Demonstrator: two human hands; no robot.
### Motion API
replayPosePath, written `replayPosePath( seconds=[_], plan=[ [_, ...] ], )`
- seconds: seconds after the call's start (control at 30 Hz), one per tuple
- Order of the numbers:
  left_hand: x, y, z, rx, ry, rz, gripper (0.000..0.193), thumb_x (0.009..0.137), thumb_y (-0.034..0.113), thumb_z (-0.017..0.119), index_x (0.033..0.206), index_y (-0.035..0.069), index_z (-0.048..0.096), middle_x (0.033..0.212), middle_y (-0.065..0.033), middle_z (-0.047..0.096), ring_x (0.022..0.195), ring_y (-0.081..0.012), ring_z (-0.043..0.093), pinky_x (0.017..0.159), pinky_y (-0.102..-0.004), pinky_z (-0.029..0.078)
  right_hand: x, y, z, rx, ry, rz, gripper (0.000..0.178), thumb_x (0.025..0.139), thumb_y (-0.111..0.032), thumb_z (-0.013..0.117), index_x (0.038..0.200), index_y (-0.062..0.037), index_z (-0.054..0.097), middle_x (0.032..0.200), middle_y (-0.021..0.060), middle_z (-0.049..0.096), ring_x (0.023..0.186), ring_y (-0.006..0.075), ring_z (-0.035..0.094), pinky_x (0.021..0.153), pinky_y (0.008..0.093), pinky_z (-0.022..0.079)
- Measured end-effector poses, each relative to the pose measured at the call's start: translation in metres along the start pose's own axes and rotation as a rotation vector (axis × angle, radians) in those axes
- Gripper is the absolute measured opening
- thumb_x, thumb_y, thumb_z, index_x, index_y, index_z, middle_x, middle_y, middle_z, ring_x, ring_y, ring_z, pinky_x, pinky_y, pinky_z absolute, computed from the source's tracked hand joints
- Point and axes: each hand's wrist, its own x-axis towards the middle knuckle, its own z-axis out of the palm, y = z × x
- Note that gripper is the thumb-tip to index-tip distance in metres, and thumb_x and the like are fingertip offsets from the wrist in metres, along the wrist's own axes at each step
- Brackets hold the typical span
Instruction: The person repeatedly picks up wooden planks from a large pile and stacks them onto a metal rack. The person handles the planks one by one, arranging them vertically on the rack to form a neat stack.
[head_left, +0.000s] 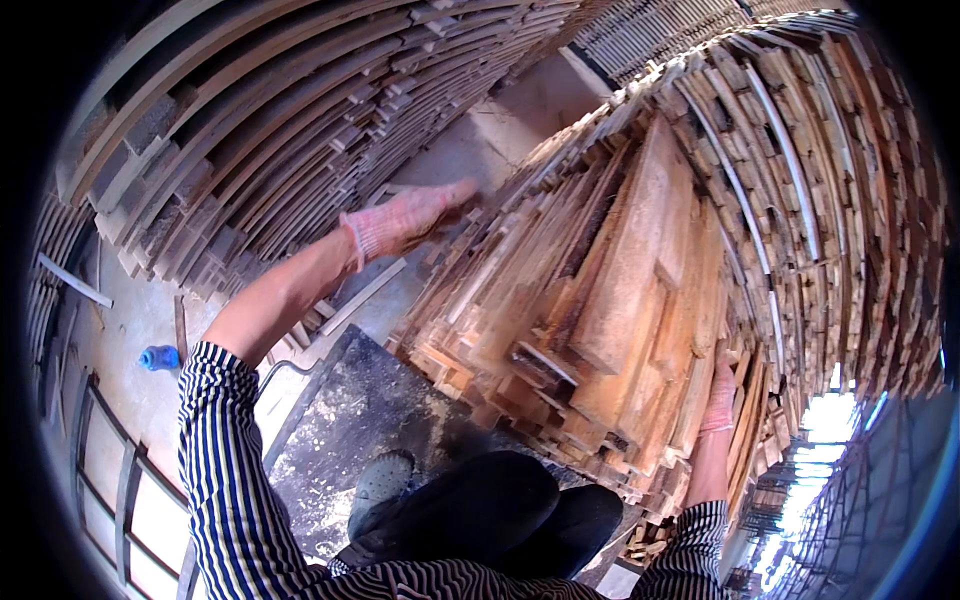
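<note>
A large stack of rough wooden boards (630, 270) lies lengthwise in front of me, its uneven ends toward my knees. My left hand (405, 220), in a pale pink knitted glove, reaches out over the stack's left edge. Its fingers look stretched and slightly blurred, and nothing shows in them. On the right side, my right hand (718, 400), gloved the same way, lies flat along the side of the boards, fingers pointing away from me. Part of that hand is hidden between the boards and the neighbouring timber.
Tall stacks of slats (270, 130) rise on the left, and another high timber stack (830, 200) curves up on the right. A dark, dusty platform (370, 410) is under my shoe. A blue bottle (158, 358) lies on the floor near a metal frame (125, 490).
</note>
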Motion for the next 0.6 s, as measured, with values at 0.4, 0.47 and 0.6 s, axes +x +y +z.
replayPosePath(
  seconds=[0.4, 0.47, 0.6],
  plan=[
    [0.024, 0.052, 0.083, 0.398, -0.283, 0.243, 0.084, 0.107, 0.071, 0.035, 0.165, 0.01, 0.039, 0.174, -0.0108, 0.03, 0.16, -0.0281, 0.027, 0.13, -0.0436, 0.028, 0.016, 0.004, -0.022, -0.024, -0.068, -0.063, 0.08, 0.095, -0.056, 0.076, 0.152, -0.0054, 0.053, 0.138, 0.0137, 0.068, 0.119, 0.0283, 0.07, 0.099, 0.0433, 0.061],
    [0.024, 0.062, 0.084, 0.329, -0.333, 0.19, 0.086, 0.106, 0.073, 0.037, 0.165, 0.009, 0.038, 0.173, -0.0103, 0.033, 0.159, -0.0271, 0.03, 0.129, -0.0425, 0.029, 0.018, 0.005, -0.024, -0.041, -0.026, -0.082, 0.08, 0.095, -0.056, 0.076, 0.152, -0.0054, 0.053, 0.137, 0.0134, 0.068, 0.119, 0.0282, 0.07, 0.099, 0.0431, 0.062],
    [0.028, 0.085, 0.079, 0.24, -0.334, 0.133, 0.1, 0.101, 0.083, 0.034, 0.147, -0.002, 0.059, 0.165, -0.0197, 0.044, 0.155, -0.0307, 0.038, 0.127, -0.0431, 0.03, 0.018, 0.005, -0.02, -0.029, 0.018, -0.046, 0.08, 0.095, -0.056, 0.075, 0.152, -0.0047, 0.053, 0.136, 0.0124, 0.069, 0.119, 0.0275, 0.07, 0.098, 0.0426, 0.062]
  ],
)
